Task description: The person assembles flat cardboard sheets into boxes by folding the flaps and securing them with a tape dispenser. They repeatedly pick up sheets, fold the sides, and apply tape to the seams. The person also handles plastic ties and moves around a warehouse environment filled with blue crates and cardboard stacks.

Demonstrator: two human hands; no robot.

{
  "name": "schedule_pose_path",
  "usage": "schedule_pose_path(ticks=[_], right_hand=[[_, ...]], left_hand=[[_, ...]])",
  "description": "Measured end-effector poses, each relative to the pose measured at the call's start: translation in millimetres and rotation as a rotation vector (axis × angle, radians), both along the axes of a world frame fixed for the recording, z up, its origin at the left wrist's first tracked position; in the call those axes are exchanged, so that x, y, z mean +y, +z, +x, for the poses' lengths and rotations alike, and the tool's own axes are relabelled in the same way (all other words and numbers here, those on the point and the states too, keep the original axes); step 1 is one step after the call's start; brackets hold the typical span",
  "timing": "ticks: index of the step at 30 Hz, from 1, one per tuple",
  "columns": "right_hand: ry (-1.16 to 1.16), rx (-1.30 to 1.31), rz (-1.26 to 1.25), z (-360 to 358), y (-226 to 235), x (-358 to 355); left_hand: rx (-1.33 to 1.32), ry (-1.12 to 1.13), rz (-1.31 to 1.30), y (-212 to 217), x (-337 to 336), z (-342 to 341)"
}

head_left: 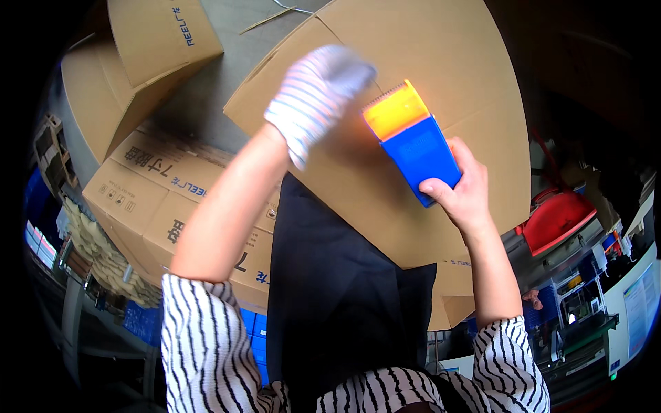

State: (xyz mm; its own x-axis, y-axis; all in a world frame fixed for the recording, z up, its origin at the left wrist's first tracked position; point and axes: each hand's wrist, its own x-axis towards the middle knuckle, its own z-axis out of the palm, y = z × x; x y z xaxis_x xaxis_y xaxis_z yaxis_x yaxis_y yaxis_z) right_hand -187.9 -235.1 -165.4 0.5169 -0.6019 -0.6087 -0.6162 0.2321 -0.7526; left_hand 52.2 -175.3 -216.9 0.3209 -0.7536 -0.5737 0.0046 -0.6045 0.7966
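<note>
My right hand [463,184], bare, grips a blue tape dispenser [421,155] with an orange-yellow head and a serrated edge at its upper end. The dispenser is tilted over a large brown cardboard box [447,62], whose broad flat panel lies under both hands. My left hand [320,86] wears a white glove with coloured stripes and is raised over the same panel, left of the dispenser. Motion smears its fingers, so I cannot make out whether they hold anything. A seam between flaps runs across the panel, partly behind the left hand.
Another open carton [148,51] stands at the upper left on a grey surface [244,41]. Printed cardboard cartons [148,199] lie at the left, below it. A red plastic chair [558,217] and a cluttered workstation [578,296] are at the right.
</note>
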Motion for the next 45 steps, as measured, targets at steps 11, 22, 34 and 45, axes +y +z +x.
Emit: schedule_pose_path(ticks=[11,22,34,45], right_hand=[[-0.105,-0.030,0.071,-34,-26,16],[-0.119,-0.105,0.108,-49,-37,15],[-0.036,-0.101,0.077,-52,-35,12],[-0.012,0.013,0.111,15,6,-8]], left_hand=[[0.307,0.011,0.119,26,-8,111],[0.514,-0.134,0.557,3,-5,-2],[0.849,0.561,0.397,-1,18,-57],[0.091,0.481,0.001,-6,-26,48]])
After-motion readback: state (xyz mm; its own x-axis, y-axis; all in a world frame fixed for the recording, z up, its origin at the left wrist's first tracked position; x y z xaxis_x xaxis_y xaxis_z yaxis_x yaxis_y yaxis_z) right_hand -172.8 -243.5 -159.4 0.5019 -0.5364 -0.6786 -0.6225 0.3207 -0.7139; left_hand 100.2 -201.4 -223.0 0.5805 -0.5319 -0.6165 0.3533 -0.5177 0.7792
